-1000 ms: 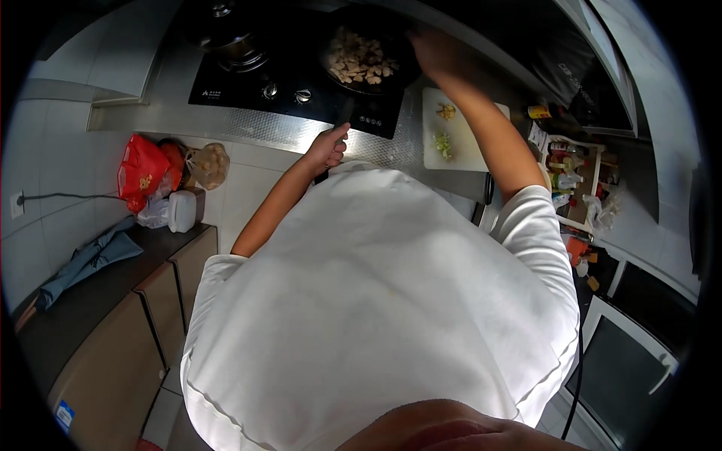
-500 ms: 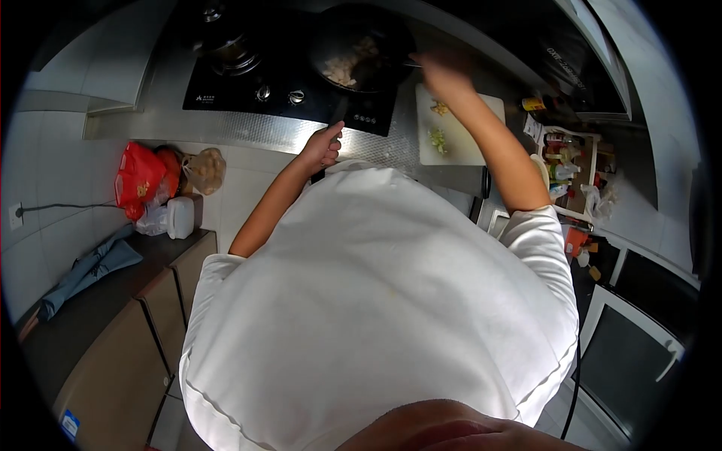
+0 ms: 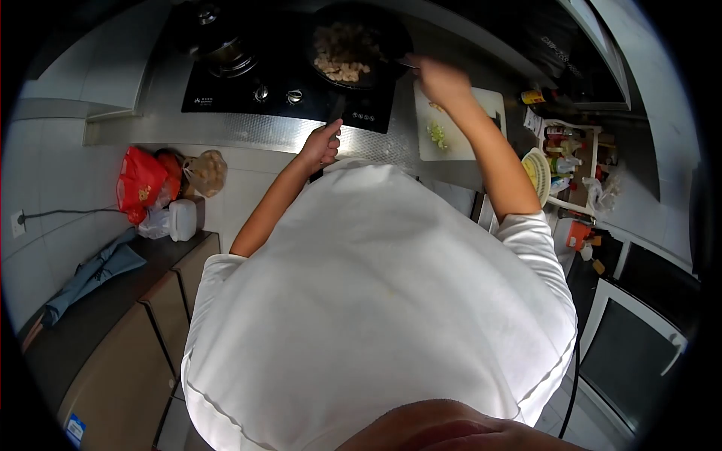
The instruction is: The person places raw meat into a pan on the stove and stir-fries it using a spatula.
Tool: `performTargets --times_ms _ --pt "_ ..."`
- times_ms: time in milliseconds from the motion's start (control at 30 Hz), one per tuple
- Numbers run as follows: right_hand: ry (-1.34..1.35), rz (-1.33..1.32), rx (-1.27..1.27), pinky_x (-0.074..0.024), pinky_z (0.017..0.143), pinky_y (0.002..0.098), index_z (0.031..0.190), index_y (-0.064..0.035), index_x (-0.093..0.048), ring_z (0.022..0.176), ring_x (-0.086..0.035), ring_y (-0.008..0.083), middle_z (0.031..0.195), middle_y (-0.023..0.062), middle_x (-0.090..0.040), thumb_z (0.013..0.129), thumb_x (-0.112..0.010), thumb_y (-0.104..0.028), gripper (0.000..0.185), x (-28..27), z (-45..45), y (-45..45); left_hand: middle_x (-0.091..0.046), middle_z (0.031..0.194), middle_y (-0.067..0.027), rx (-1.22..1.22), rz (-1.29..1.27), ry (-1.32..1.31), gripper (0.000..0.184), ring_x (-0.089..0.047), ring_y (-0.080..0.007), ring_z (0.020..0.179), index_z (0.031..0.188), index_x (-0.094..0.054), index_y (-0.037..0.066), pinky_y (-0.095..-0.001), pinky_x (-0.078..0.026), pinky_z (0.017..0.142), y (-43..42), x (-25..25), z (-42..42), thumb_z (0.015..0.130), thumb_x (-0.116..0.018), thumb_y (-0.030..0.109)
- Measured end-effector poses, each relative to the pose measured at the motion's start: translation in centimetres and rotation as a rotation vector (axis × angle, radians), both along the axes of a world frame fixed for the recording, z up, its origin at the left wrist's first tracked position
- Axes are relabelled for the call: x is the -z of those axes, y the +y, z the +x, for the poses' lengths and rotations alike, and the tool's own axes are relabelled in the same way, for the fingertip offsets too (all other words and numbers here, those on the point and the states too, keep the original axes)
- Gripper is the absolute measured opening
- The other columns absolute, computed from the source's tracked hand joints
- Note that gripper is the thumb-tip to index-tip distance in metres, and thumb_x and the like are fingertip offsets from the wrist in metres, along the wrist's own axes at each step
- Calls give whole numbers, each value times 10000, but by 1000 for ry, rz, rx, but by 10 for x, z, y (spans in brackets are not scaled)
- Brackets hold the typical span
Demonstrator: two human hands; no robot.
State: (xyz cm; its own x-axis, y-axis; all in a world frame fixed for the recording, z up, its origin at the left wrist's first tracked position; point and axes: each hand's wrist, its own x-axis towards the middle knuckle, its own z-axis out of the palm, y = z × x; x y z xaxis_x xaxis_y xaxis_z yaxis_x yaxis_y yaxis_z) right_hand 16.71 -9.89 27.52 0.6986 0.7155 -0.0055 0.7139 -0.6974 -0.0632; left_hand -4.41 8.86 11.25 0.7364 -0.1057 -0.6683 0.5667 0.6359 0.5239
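A dark pan (image 3: 397, 56) holding pale chopped pieces (image 3: 344, 60) sits on the black glass cooktop (image 3: 218, 96). My left hand (image 3: 322, 146) is wrapped round the pan handle (image 3: 338, 110) at the cooktop's front edge. Right of the pan, my right hand (image 3: 444, 81) grips a thin utensil handle (image 3: 410, 63); the utensil's far end is lost in the dark pan. Below my right forearm lies a white cutting board (image 3: 456, 146) with chopped green pieces (image 3: 437, 135). Some yellowish pieces on it are partly hidden by my hand.
A lidded pot (image 3: 226, 59) stands on the left of the cooktop. To the right are a rack of bottles (image 3: 587, 169) and a pale round basket (image 3: 536, 177). Red bags (image 3: 141, 180) and a white container (image 3: 183, 219) are at the left.
My right hand has moved back and down to the right of the pan, and the pieces in the pan have shifted. My left hand keeps its hold on the handle.
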Motion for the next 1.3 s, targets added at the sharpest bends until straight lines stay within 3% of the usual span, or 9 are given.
performTargets --times_ms 100,233,367,433,600,867,1000,1167,1300 --pt "-119 -49 -133 -569 702 423 1190 -172 -683 829 -697 322 911 119 -701 837 -599 -79 375 -30 -8 -12 -337 600 81 11 -7 11 352 -212 -29 444 901 -469 156 -206 -151 377 3 0 2 942 -637 462" --pt "-207 -71 -168 -566 669 416 1161 -175 -702 776 -695 316 865 115 -690 806 -609 -64 383 -1 -28 11 -336 598 80 34 -8 -10 360 -213 -30 442 901 -467 156 -206 -151 377 3 8 4 937 -642 468" --pt "-196 -1 94 -566 669 443 1208 -163 -660 742 -694 332 867 135 -692 828 -580 -109 392 44 -5 24 -332 598 81 29 -4 -17 362 -211 -31 444 900 -465 157 -206 -147 378 4 8 5 936 -641 471" --pt "-113 20 291 -570 711 476 1271 -165 -605 823 -698 352 949 165 -696 872 -547 -131 404 65 11 27 -331 597 81 30 7 -20 362 -210 -31 444 899 -464 157 -206 -146 379 2 7 2 937 -640 471" --pt "-18 49 189 -574 765 471 1358 -175 -542 968 -680 358 1092 179 -674 911 -524 -136 449 87 23 40 -326 593 83 22 -9 -1 355 -208 -28 444 897 -464 159 -205 -139 378 2 8 5 940 -638 465" --pt "2 -13 -69 -572 787 439 1250 -177 -657 935 -697 311 1031 114 -719 868 -609 -86 395 -19 17 -5 -334 596 81 13 -14 12 349 -218 -26 443 900 -468 162 -203 -142 375 2 3 4 938 -647 459" --pt "-101 -122 -75 -570 800 444 1249 -181 -659 954 -696 315 1042 118 -717 888 -597 -112 372 0 6 22 -332 598 81 8 -25 11 352 -219 -29 443 913 -470 157 -201 -144 378 1 9 5 940 -643 463" --pt "42 16 268 -564 795 475 1235 -161 -637 988 -688 342 1056 145 -707 938 -554 -186 310 21 27 46 -327 596 81 12 -1 1 359 -214 -31 441 914 -465 151 -204 -144 377 2 2 2 944 -636 465" --pt "8 156 202 -553 784 484 1290 -135 -603 947 -678 373 1060 195 -691 949 -520 -172 353 68 61 77 -325 601 81 17 -27 -18 349 -215 -34 443 917 -469 151 -207 -142 381 2 7 4 945 -637 456"
